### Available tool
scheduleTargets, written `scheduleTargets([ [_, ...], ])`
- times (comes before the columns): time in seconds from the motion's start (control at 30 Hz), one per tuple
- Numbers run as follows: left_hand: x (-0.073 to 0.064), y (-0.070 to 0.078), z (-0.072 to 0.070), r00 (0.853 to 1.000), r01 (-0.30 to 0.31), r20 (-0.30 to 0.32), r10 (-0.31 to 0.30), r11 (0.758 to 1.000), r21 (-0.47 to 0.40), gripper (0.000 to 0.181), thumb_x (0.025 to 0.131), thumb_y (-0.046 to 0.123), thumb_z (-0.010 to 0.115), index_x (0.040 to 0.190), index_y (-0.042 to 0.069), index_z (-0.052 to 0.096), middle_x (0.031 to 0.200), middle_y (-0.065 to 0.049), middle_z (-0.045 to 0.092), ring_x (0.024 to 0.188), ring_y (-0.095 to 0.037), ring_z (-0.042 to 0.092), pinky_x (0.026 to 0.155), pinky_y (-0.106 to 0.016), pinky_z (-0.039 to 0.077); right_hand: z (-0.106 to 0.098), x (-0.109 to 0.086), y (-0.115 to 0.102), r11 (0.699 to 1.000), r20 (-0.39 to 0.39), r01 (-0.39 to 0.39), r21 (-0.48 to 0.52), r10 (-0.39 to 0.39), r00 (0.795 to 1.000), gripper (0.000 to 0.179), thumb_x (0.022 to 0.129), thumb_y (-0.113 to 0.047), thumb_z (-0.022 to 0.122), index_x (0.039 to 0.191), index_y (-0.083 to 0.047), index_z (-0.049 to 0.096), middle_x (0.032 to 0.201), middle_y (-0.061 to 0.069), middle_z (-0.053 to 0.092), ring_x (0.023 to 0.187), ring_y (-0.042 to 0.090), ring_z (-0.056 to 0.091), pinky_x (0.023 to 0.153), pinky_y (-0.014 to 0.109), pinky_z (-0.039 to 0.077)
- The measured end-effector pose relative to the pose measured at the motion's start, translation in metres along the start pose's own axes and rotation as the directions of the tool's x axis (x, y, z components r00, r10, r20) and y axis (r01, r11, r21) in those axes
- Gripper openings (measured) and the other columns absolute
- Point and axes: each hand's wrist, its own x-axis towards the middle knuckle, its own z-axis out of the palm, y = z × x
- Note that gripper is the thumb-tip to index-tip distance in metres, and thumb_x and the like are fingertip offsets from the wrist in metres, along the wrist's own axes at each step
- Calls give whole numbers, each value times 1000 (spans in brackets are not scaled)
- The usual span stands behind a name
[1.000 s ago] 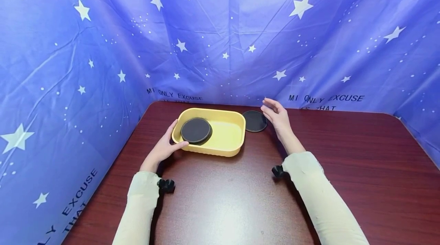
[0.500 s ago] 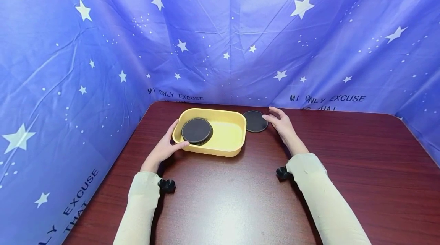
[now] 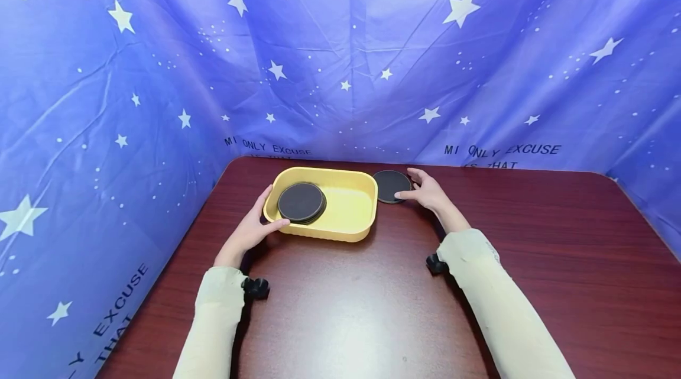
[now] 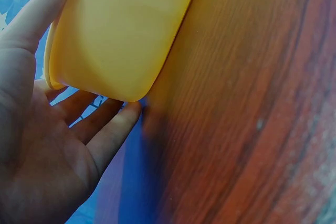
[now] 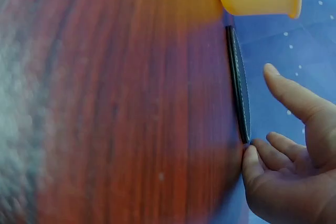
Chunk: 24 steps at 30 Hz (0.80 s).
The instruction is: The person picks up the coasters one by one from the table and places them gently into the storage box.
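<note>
A yellow rectangular container (image 3: 351,213) sits on the table, with a stack of round black coasters (image 3: 302,202) inside its left half. My left hand (image 3: 252,228) grips that left end. Its thumb lies over the near rim, and the fingers (image 4: 113,132) reach along the outer wall. Right of the container, a black coaster (image 3: 391,185) with a stitched edge lies flat on the table; its edge looks layered in the right wrist view. At its right side is my right hand (image 3: 431,194), curled fingertips (image 5: 251,156) right at the edge. The thumb (image 5: 289,90) stands apart above the coaster.
The dark red wooden table (image 3: 340,302) runs back to a blue curtain (image 3: 340,60) printed with white stars, which also hangs along the left side. A black wrist camera (image 3: 258,288) sits on the left sleeve and another camera (image 3: 436,263) on the right.
My right hand has come down and left, bringing its thumb over the coaster and its fingertips to the coaster's right edge. The left hand and the container have stayed in place.
</note>
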Motion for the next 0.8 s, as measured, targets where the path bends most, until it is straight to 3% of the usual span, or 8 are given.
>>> scheduleTargets([
  [0.07,1,-4,-1,1000,0,2,0,1000,-5,93,90,17,72,160,6,12,166,-20,16,153,-40,16,123,-60,13,2,1,-1,998,1,4,-68,-4,1000,90,84,-9,77,155,7,23,161,26,26,150,40,26,123,45,26],
  [0.23,14,-30,1,1000,-6,-2,6,1000,-15,97,89,20,75,161,13,10,167,-16,16,153,-38,15,123,-60,11,4,3,-3,971,-19,-9,-238,4,1000,93,81,-17,81,154,6,28,158,26,33,142,42,38,120,49,32],
  [0.4,20,-44,1,1000,-20,-21,20,1000,0,99,88,25,76,162,19,11,167,-12,17,154,-35,16,124,-59,12,8,7,-6,931,-41,-30,-364,16,999,93,79,-22,83,153,1,31,157,23,37,143,42,36,120,52,30],
  [0.6,19,-44,2,999,-28,-29,28,1000,-4,98,87,27,77,161,18,13,167,-11,19,153,-35,17,124,-59,12,10,10,-7,914,-52,-19,-406,-2,999,90,78,-18,84,152,0,35,156,26,34,141,48,29,119,56,27],
  [0.8,18,-43,3,1000,-17,-26,17,1000,13,98,88,29,77,161,18,13,167,-11,19,153,-36,19,124,-59,14,5,8,-3,924,-78,31,-381,-65,995,90,74,-9,84,151,2,37,153,31,30,137,50,30,117,56,27],
])
